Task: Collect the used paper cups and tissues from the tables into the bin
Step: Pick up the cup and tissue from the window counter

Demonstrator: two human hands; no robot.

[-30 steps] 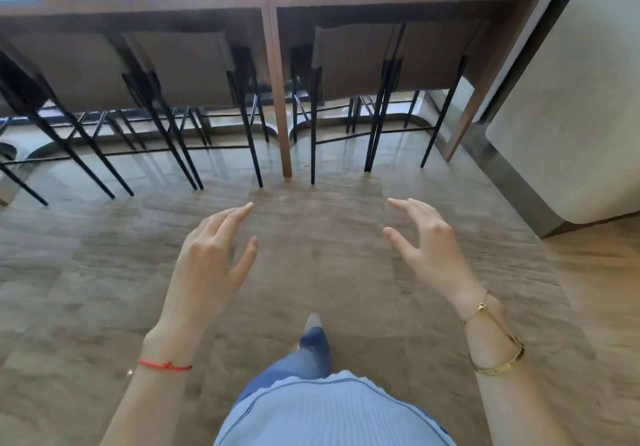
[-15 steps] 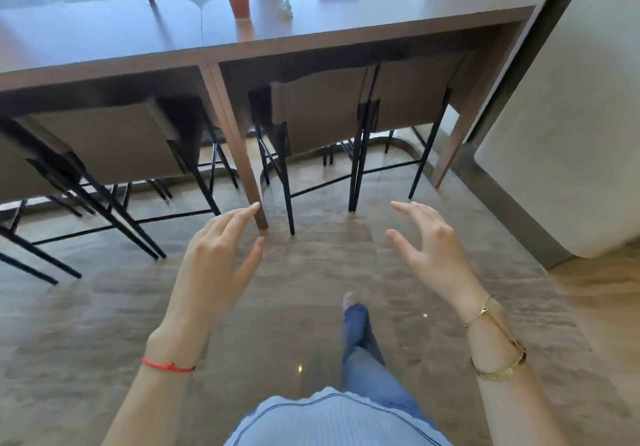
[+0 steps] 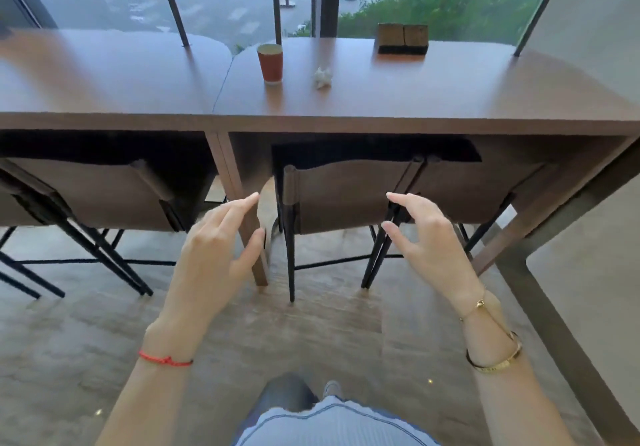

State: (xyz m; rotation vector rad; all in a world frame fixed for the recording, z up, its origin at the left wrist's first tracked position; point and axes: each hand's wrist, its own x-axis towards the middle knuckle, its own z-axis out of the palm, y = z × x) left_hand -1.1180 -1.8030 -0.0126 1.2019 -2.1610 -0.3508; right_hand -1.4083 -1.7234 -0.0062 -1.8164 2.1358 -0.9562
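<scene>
An orange-red paper cup (image 3: 270,64) stands upright on the right brown table (image 3: 433,99), near the seam with the left table (image 3: 104,78). A crumpled white tissue (image 3: 322,77) lies on the same table just right of the cup. My left hand (image 3: 214,255) and my right hand (image 3: 429,245) hover in front of the table's near edge, below the tabletop, fingers spread and holding nothing. Both hands are well short of the cup and tissue. No bin is in view.
A wooden box (image 3: 402,38) sits at the back of the right table by the window. Brown chairs (image 3: 346,196) with black legs are tucked under both tables. A pale wall (image 3: 595,220) closes in on the right. Wood-look floor (image 3: 311,324) lies underfoot.
The view has tilted up and come closer to the tables, bringing the cup, tissue and window into sight. Both hands stay open and keep the same pose.
</scene>
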